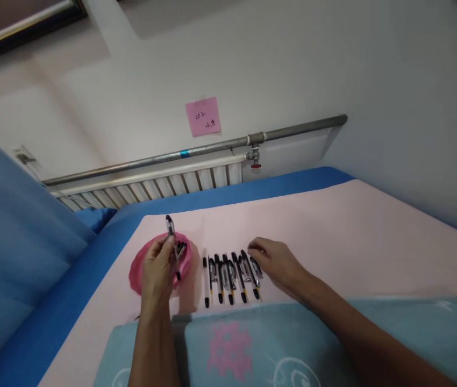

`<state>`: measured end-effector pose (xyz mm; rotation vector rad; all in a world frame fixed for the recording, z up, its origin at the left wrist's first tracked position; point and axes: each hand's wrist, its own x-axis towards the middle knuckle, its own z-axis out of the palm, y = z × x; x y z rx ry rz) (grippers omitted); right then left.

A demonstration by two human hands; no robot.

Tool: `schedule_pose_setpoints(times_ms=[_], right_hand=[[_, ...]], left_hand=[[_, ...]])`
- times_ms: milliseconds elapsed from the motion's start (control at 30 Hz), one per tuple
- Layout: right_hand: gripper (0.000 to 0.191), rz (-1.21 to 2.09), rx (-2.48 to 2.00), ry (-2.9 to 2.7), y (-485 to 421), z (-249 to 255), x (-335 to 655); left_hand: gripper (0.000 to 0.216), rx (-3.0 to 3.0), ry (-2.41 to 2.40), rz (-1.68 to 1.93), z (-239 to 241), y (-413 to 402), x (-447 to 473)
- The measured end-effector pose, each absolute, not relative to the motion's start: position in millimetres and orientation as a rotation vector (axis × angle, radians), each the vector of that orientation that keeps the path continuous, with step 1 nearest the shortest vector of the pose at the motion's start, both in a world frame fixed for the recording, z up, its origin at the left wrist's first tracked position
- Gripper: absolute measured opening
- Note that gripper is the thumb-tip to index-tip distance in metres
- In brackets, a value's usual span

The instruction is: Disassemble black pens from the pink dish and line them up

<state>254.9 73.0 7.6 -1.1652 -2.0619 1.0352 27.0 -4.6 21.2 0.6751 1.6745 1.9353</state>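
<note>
My left hand (pixel 159 264) is closed around a black-capped pen (pixel 171 227), which stands nearly upright above a pink basket (pixel 135 269). Inside that basket lie more black pen parts (pixel 180 247), partly hidden by the hand. To the right, several clear pens with black ends (pixel 230 282) lie in a row on the pink sheet, with loose black caps and thin refills among them. Just beyond the row's right end is my right hand (pixel 271 257), its fingers curled together near the last pen (pixel 249 266); whether they hold anything is hidden.
The pink sheet (pixel 313 226) covers a blue surface (pixel 220 196). A light blue patterned cloth (pixel 269 344) lies at the front. Behind are a white radiator (pixel 172 185), a metal pipe (pixel 143 161) with a red valve (pixel 256 165), and a pink note (pixel 203 117). A blue curtain (pixel 6 242) hangs at left.
</note>
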Motion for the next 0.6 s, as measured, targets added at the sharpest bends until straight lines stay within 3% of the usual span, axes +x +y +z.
schedule_pose_setpoints(times_ms=[100,200,600], right_hand=[[0.019,1.401,-0.918,-1.981,58.2,20.6,247.0],[0.018,1.675,-0.793,-1.857,45.9,25.4,238.5],[0.011,1.755,-0.859,-2.042,44.2,26.2,245.7]], left_hand=[[0.026,0.572,1.130,1.824,19.7,6.5,72.1],[0.023,0.481,0.953,1.721,16.6,11.9,106.9],[0.020,0.454,0.976,1.799,13.6,13.4,77.0]])
